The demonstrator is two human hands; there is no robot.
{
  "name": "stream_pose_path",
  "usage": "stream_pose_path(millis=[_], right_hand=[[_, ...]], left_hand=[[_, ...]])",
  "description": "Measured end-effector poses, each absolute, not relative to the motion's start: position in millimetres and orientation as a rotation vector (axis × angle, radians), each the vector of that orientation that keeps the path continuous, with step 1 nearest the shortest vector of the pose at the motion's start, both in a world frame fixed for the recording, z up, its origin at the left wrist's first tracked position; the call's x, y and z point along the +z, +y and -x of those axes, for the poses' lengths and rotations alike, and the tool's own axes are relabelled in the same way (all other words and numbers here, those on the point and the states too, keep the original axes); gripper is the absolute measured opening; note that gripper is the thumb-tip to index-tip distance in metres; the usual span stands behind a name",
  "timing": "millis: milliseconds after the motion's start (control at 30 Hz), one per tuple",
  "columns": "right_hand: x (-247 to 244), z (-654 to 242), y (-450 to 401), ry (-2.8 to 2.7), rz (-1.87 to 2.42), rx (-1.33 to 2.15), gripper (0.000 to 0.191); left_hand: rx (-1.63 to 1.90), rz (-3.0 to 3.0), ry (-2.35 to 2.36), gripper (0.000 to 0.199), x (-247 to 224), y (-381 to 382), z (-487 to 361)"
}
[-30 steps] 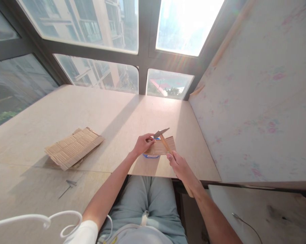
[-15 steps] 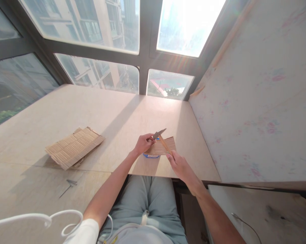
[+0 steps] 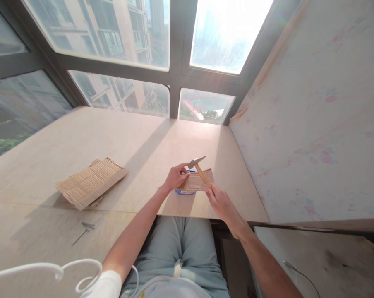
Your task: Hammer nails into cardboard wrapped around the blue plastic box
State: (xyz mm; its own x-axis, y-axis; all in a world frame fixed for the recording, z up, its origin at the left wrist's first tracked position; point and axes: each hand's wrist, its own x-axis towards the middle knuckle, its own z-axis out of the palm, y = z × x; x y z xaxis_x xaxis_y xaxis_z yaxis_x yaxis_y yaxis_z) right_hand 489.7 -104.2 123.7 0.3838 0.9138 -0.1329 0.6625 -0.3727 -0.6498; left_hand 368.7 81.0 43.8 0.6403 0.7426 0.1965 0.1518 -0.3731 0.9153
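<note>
Hammer (image 3: 202, 175) lifted slightly, slanting forward-left.

legible text: none | pale patch (image 3: 187, 192) on blue object (image 3: 178, 191): too small to read

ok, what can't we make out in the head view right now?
All head view:
Left grip: what its fingertips may hold, too small.
Blue object: mostly covered by the cardboard piece.
Hammer: handle's lower end, hidden by the right arm.
Thin dark pieces: too small to count.
White cord: cut off by left edge.
</note>
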Motion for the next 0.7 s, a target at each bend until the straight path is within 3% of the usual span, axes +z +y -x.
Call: stream_pose_path(millis=[700], right_hand=[[118.7, -493.6, -111.2, -1.33, 2.122, 0.702, 0.031]], left_hand=[[0.771, -1.894, 0.675, 0.032, 39.7, 83.3, -369.4]])
